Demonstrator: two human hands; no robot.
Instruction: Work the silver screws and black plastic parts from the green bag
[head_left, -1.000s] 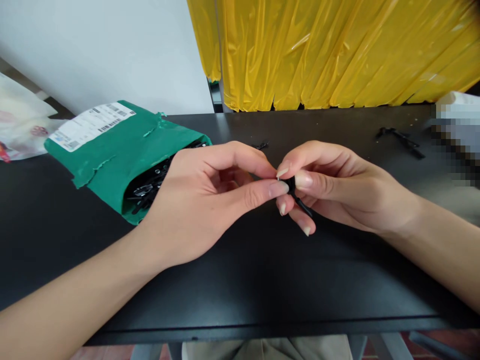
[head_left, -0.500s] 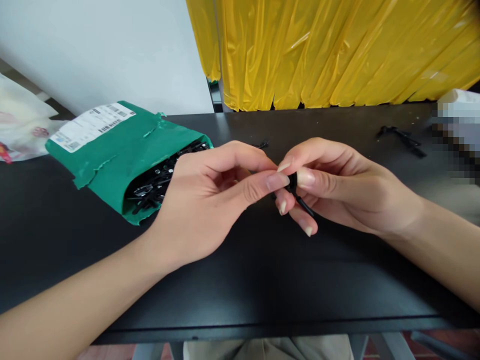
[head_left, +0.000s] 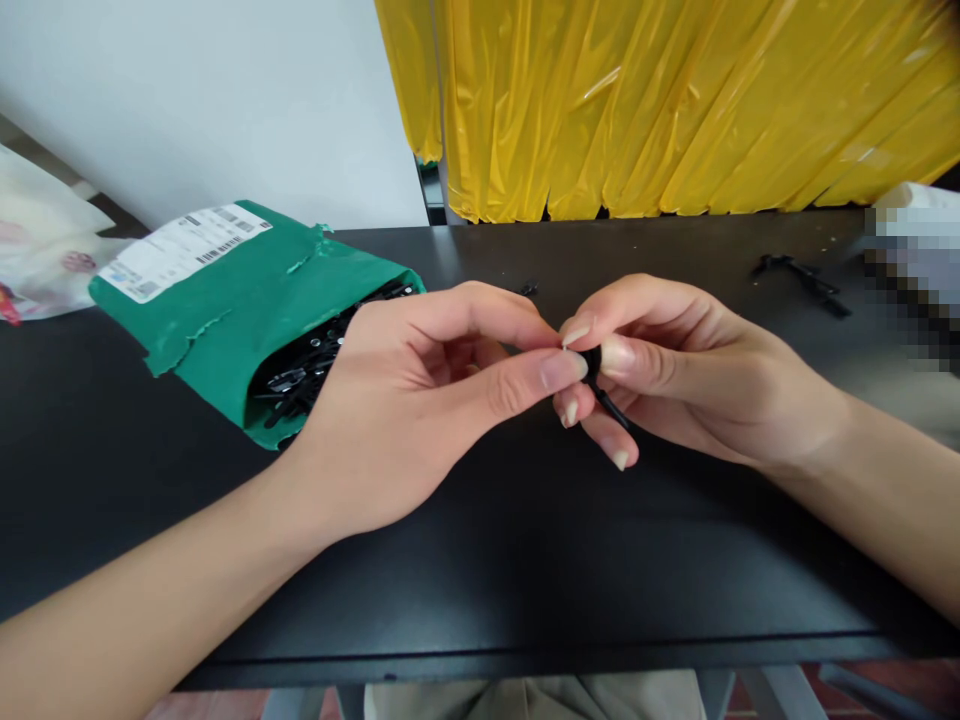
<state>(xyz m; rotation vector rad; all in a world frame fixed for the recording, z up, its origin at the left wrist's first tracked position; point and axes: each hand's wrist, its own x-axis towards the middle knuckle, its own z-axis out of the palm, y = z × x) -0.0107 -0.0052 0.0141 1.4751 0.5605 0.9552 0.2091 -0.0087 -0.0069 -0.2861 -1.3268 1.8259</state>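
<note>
My left hand (head_left: 450, 400) and my right hand (head_left: 675, 370) meet above the black table. Between their thumbs and forefingers they pinch a small black part (head_left: 615, 409), whose thin rod-like end points down and to the right. Most of the part is hidden by my fingers, so its kind does not show. The right hand's lower fingers curl loosely beneath it. Behind my left hand lies a green plastic mailer bag (head_left: 292, 290) with a white label; its torn mouth faces me and shows many black pieces with shiny spots (head_left: 319, 350).
On the black table (head_left: 480, 580), a black jointed piece (head_left: 806, 280) lies at the far right, and a small black bit (head_left: 529, 288) lies behind my hands. A pixelated object (head_left: 911, 260) stands at the right edge. Yellow plastic sheeting (head_left: 637, 100) hangs behind; a whitish bag (head_left: 52, 240) sits at left.
Both hands keep their pinch on the black part. The left thumb and fingertips have shifted slightly to the right along with it; little else differs.
</note>
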